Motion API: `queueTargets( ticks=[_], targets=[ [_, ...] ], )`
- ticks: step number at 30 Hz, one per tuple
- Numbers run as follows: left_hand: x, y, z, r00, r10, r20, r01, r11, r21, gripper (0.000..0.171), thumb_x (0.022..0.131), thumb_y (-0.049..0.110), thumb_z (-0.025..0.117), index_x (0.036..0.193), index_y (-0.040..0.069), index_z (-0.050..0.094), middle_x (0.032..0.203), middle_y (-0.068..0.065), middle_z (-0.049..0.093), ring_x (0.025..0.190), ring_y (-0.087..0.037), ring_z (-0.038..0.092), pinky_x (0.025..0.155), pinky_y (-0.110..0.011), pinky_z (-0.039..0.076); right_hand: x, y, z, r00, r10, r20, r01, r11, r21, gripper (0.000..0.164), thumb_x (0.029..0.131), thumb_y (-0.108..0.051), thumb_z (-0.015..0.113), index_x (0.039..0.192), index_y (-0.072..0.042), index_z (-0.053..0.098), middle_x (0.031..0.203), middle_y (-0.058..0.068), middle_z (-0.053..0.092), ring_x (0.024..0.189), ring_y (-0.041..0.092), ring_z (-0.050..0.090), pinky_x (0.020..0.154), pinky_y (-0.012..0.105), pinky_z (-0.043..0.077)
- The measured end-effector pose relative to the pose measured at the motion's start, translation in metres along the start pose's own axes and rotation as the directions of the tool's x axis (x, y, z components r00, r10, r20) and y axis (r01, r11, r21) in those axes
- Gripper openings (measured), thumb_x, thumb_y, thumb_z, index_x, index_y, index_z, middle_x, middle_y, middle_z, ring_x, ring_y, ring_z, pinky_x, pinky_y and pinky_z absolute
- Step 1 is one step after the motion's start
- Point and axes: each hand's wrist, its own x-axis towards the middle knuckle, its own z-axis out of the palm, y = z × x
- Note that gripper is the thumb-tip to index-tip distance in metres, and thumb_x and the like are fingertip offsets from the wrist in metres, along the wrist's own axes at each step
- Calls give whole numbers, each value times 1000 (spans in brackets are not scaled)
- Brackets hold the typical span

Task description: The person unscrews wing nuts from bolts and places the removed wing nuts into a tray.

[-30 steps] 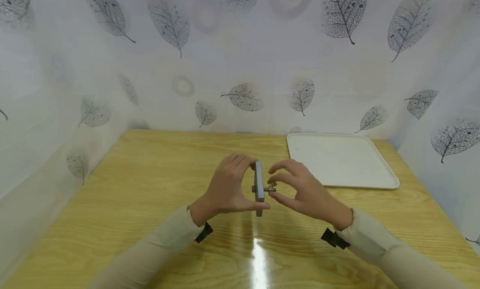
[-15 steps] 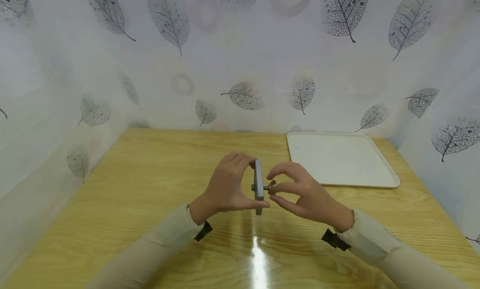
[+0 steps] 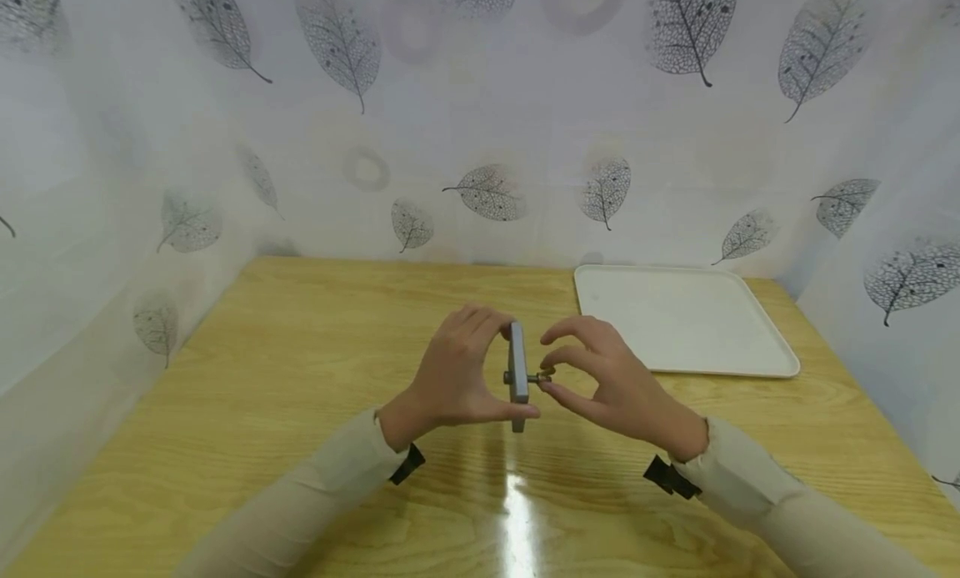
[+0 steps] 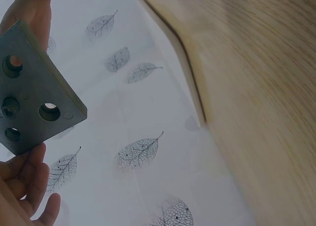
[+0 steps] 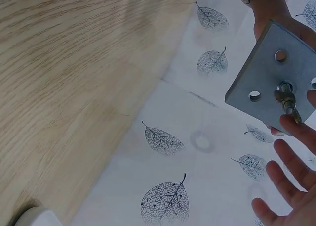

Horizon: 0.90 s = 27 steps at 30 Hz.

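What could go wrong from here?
1. Dropped nut: the brass-coloured nut sits out along the bolt, apart from the plate; if it comes off, it could fall to the table.
2. Spinning bolt: the bolt head shows uncovered, so the bolt may turn with the nut.
3. Slipping plate: the left hand grips only its edges, above the table; a push from the right hand might tilt it.

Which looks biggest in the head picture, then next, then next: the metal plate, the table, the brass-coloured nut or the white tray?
1. Table
2. White tray
3. Metal plate, seen nearly edge-on
4. Brass-coloured nut
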Motion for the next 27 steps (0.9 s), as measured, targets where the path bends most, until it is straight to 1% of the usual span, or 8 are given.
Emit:
queueTargets(
  ticks=[6,9,12,14,18,19,25,27],
  targets=[
    [-1,-1,0,1000,-5,0,5,1000,17,81,61,73,67,108,8,59,97,-2,62,95,-18,53,88,-39,45,2,-2,-1,988,-145,-55,147,988,37,30,95,-38,50,84,-16,67,109,8,58,108,26,51,97,42,36],
    [0,0,-1,1000,-4,0,4,1000,19,80,58,69,73,108,8,59,97,-1,62,94,-18,53,88,-38,45,2,-2,0,980,-187,-74,191,981,40,31,95,-36,50,81,-15,67,107,9,59,107,27,51,97,39,36],
    [0,0,-1,1000,-1,-3,1,1000,19,80,58,69,72,107,8,59,96,-1,62,94,-18,53,88,-38,45,3,-1,0,973,-205,-103,210,977,42,30,95,-34,51,81,-13,67,106,9,59,105,27,52,97,38,36],
    [0,0,-1,1000,1,-6,-1,1000,16,81,61,74,67,107,8,59,96,-1,62,94,-18,54,88,-38,45,3,0,0,974,-193,-120,199,979,40,29,95,-33,51,82,-13,67,105,10,59,104,27,52,97,37,36],
    [0,0,0,1000,-3,-6,3,1000,11,88,66,85,49,107,8,59,96,-2,62,94,-18,53,88,-38,45,3,2,0,982,-138,-130,144,989,37,27,95,-33,53,84,-13,67,106,10,59,104,26,52,96,38,36],
    [-1,0,0,1000,-5,-5,5,1000,13,89,66,85,49,107,8,59,96,-2,62,95,-18,53,89,-39,45,2,3,0,984,-124,-127,129,991,37,27,95,-33,53,84,-13,67,106,9,59,105,26,52,96,39,36],
    [-1,0,-1,1000,-19,9,19,999,28,83,57,71,71,109,8,59,98,-1,62,96,-18,53,91,-43,43,2,3,0,986,-109,-124,114,993,30,27,95,-34,52,84,-13,67,106,9,59,105,26,52,96,40,35],
    [-1,0,-1,1000,-18,8,18,999,28,83,57,72,70,109,8,59,97,-1,62,96,-19,53,91,-44,43,2,2,0,987,-105,-124,109,994,25,28,95,-34,52,84,-13,67,106,9,59,105,26,52,96,41,36]
  ],
)
